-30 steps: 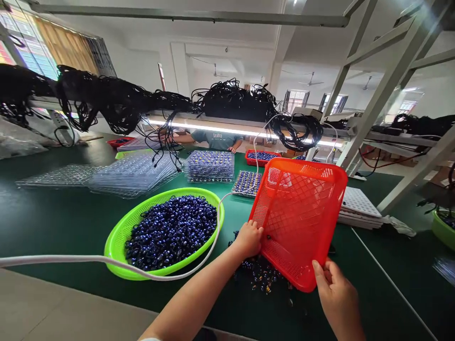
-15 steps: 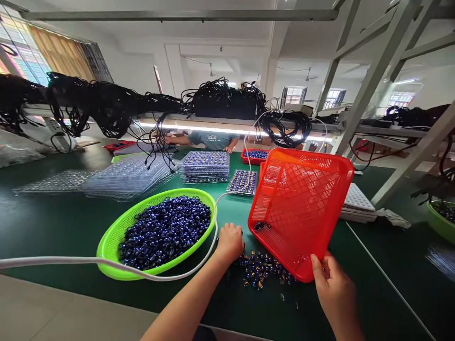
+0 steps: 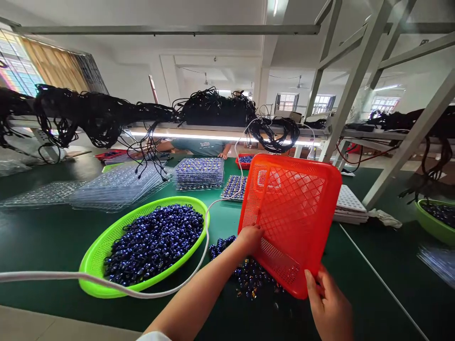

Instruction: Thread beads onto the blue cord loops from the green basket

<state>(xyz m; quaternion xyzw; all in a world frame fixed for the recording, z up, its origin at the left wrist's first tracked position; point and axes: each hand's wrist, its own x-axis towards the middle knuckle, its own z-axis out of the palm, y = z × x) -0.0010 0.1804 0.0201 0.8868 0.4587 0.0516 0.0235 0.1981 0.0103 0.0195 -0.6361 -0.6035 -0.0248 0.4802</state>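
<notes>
A red plastic basket [image 3: 295, 213] is tilted up on edge, its open side facing me. My right hand [image 3: 329, 300] is closed on its lower right corner, thumb on the near side. My left hand [image 3: 251, 238] is at the basket's lower left, over the rim and against the mesh. Its fingers are partly hidden, so I cannot see whether they hold anything. Small shiny dark-blue pieces [image 3: 252, 279], some with gold glints, lie on the green table below the basket. More dark-blue pieces [image 3: 222, 247] lie beside my left wrist.
A green oval basket [image 3: 87, 270] full of dark-blue pieces stands at left, a white cable [image 3: 142, 294] crossing its rim. Behind are stacked clear trays [image 3: 199, 173] and a filled tray [image 3: 231, 187]. A person [image 3: 199, 147] sits across the table, beneath a shelf of black cables [image 3: 216, 109].
My left hand has moved right, from the table to the red basket's lower left, covering where a few dark pieces lay. The basket is still tilted in my right hand. The camera view has shifted slightly.
</notes>
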